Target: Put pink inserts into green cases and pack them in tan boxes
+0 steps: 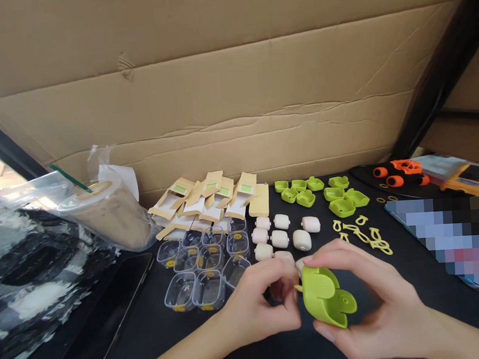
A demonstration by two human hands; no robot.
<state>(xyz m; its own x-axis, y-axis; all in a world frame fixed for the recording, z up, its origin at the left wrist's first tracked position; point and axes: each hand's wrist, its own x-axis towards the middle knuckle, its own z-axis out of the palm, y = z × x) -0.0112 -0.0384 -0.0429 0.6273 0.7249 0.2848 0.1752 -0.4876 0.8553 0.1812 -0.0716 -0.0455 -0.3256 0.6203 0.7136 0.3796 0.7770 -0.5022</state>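
Note:
My right hand [370, 306] is closed around a lime-green plastic shell [326, 295], thumb on top and fingers under it, above the black table [151, 334]. My left hand [257, 302] pinches something small and yellowish at the shell's left edge; the piece is mostly hidden by my fingers. Just beyond my hands lie several pale pink rounded pieces [280, 231], several more green shells [324, 194] and thin yellow clips [363, 234].
Clear plastic cups [201, 259] and folded cardboard sleeves [208, 200] lie at centre left. A phone [106, 315] and a bagged drink cup [104, 208] sit at left. Orange parts [400, 174] are at far right. A cardboard wall [235, 94] closes the back.

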